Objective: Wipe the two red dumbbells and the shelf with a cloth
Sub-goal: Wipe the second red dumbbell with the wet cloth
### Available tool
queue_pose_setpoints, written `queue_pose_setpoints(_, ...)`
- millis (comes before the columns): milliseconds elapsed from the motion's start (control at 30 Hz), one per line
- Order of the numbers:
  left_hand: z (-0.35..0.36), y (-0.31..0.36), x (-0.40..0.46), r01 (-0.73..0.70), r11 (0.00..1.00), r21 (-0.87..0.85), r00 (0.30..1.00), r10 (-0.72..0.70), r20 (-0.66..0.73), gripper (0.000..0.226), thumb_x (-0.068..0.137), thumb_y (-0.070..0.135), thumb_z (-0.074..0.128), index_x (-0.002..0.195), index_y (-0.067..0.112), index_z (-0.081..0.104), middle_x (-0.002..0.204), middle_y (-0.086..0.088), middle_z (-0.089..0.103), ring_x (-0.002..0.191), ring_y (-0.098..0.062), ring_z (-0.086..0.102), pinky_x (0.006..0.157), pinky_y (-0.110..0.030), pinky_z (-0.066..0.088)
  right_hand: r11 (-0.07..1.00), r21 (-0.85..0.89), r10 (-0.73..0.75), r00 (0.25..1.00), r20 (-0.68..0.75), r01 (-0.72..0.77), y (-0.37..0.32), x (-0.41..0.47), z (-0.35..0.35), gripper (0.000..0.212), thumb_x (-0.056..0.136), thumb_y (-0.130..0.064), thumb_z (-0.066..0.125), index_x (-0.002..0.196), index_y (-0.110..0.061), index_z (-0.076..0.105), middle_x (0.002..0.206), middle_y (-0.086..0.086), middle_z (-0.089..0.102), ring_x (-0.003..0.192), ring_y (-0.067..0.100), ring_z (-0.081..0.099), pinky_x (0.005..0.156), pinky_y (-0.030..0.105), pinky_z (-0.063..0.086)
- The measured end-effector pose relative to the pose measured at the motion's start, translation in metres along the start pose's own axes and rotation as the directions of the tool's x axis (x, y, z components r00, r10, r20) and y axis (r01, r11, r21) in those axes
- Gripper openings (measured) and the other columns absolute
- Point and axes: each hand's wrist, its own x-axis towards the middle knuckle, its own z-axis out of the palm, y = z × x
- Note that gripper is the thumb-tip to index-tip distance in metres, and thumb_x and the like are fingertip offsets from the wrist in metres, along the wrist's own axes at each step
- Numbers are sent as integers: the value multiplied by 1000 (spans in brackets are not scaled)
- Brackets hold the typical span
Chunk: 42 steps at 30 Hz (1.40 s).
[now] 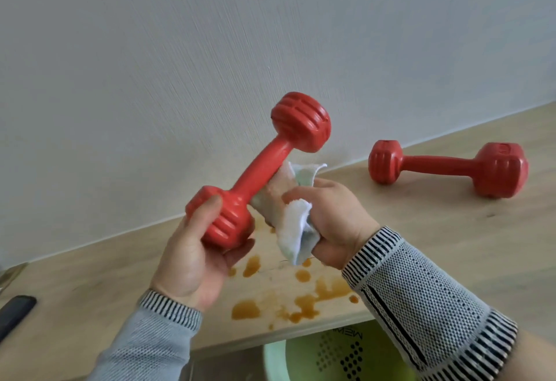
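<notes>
Little can be read here. The green colander [340,356] at the bottom edge bears raised letters on its rim, seen upside down and mirrored from this angle; they look like "MENU", though the last letters are blurred and uncertain. The lying dumbbell [448,167] has a small embossed mark on the top of its right head, too small and blurred to make out. Nothing else carries legible text, numbers or signs.
</notes>
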Motion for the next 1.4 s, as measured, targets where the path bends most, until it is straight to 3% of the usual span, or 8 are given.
queue_pose_setpoints(167, -25, 17, -1, 33, 986, -161, 999, -39, -35, 88, 35, 45, 93, 114, 21, 62, 106, -17, 68, 86, -37, 68, 55, -29, 57, 989, 146, 48, 985, -165, -24, -2, 3, -20, 25, 92, -15, 50, 99, -1, 68, 100, 21, 69, 97, 36, 66, 85, 45, 50)
queue_pose_setpoints(433, -56, 37, -3, 15, 985, -173, 998, -24, -50, 107, 33, 49, 86, 129, 11, 61, 109, -19, 66, 76, -35, 68, 52, -27, 54, 971, 211, -67, 973, -222, 115, -30, -8, -17, 17, 88, -14, 52, 94, -1, 62, 100, 24, 67, 90, 34, 65, 86, 46, 51)
queue_pose_setpoints(500, -56, 39, -3, 24, 992, -126, 998, -31, -49, 108, 31, 48, 88, 129, 10, 61, 108, -16, 68, 74, -34, 68, 52, -28, 54, 978, 174, -86, 982, -170, 116, -30, -12, -10, 24, 90, -20, 52, 100, 0, 62, 79, 17, 69, 69, 25, 66, 62, 39, 56)
queue_pose_setpoints(667, -41, 42, 1, 7, 999, -36, 998, -9, -61, 78, 46, 44, 86, 113, 16, 61, 96, -12, 70, 69, -33, 68, 50, -30, 53, 994, -4, -113, 993, 41, 113, -26, -19, -6, 42, 90, -47, 49, 93, -9, 65, 69, 4, 58, 61, 14, 58, 57, 27, 44)
queue_pose_setpoints(833, -21, 48, 11, -30, 995, -95, 989, 16, -148, 34, 73, 37, 66, 103, 22, 63, 88, -5, 75, 74, -25, 72, 72, -38, 59, 918, -251, -268, 946, 181, 308, -23, -14, -13, 69, 71, -35, 75, 128, -18, 41, 90, 4, 50, 76, 18, 52, 62, 32, 47)
queue_pose_setpoints(1000, 8, 51, 19, -131, 951, -281, 978, 77, -194, 48, 78, 47, 65, 117, 20, 62, 114, -3, 72, 103, -18, 70, 90, -40, 53, 892, -149, -399, 899, 181, 426, -21, -13, -11, 42, 78, -4, 68, 104, 5, 37, 79, 12, 44, 70, 27, 44, 59, 32, 45)
queue_pose_setpoints(1200, 40, 46, 29, -163, 890, -425, 978, 87, -192, 39, 86, 33, 65, 117, 10, 62, 112, -8, 73, 102, -22, 70, 96, -40, 52, 894, -108, -426, 899, 99, 435, -22, -10, -11, 45, 77, -10, 69, 105, 5, 39, 80, 10, 46, 70, 24, 48, 66, 39, 40)
queue_pose_setpoints(1400, 62, 27, 34, 59, 904, -424, 997, -74, -20, 53, 88, 30, 62, 130, 1, 49, 127, -16, 60, 119, -30, 59, 109, -47, 41, 875, -174, -453, 890, 38, 453, -19, -12, -8, 48, 78, -6, 73, 114, 1, 43, 82, 10, 52, 73, 22, 52, 64, 34, 46)
